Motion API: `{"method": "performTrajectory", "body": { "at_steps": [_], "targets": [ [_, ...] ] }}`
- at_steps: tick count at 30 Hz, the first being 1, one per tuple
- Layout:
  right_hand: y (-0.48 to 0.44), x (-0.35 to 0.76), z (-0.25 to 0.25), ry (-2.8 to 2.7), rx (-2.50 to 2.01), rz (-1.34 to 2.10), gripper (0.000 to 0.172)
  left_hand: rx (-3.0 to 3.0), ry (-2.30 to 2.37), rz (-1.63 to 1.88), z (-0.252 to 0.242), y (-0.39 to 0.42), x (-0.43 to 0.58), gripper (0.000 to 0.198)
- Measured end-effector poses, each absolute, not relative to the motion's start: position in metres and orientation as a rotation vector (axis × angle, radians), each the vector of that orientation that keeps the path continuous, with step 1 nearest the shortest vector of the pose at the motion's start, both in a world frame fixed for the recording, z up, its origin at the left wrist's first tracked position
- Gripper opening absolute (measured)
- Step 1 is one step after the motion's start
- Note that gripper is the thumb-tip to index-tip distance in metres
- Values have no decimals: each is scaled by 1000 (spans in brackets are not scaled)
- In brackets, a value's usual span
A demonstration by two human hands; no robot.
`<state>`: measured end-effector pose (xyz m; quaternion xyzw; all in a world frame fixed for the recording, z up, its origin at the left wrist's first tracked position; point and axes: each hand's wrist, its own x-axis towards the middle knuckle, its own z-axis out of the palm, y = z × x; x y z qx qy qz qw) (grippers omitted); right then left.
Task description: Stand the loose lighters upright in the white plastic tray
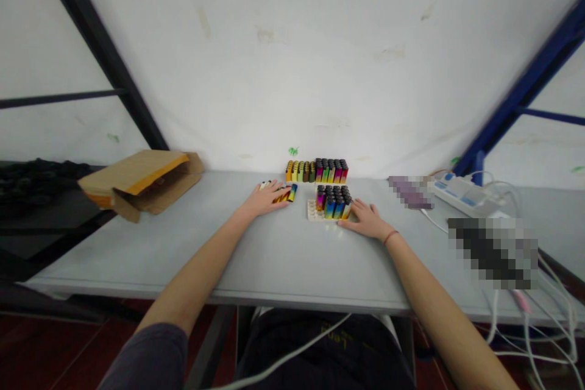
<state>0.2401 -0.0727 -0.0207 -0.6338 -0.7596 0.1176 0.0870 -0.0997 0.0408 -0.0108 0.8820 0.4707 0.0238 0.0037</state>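
My left hand (265, 199) lies palm down on the table, fingers stretched over several lighters. Some of these show beside and under the fingers, among them a blue and yellow lighter (292, 192) lying by the fingertips. Right of it is a white tray (314, 212) with round holes. Black-topped lighters (334, 201) in several colours stand upright in it, and bare holes show at its left side. Against the tray's right end rests my right hand (368, 219), thumb along the front corner and fingers spread behind; whether it presses on the tray, I cannot tell.
Behind the tray, yellow and dark lighters (299, 171) and coloured lighters (331, 170) stand in rows near the wall. An open cardboard box (150, 180) lies on the left. On the right are a power strip (461, 191), cables, and blurred-out items.
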Motion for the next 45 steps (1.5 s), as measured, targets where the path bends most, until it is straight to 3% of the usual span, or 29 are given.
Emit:
{"method": "performTrajectory", "body": {
  "at_steps": [4,13,21,36,40,45],
  "targets": [
    [-73,240,-20,-2263,-1867,366,66,2721,1628,181,-15,39,-99,68],
    [-72,241,-22,-2248,-1884,370,67,2826,1653,389,-13,24,-63,51],
    [-70,241,-24,-2257,-1862,353,64,2779,1760,329,-9,9,-22,33],
    [-72,241,-21,-2263,-1870,372,68,2600,1801,370,-17,4,-19,39],
    [-72,241,-21,-2269,-1881,376,69,2451,1816,586,-18,12,-24,38],
    [-71,241,-23,-2269,-1889,352,71,1977,1356,1044,-16,19,-30,18]
  ]
}}
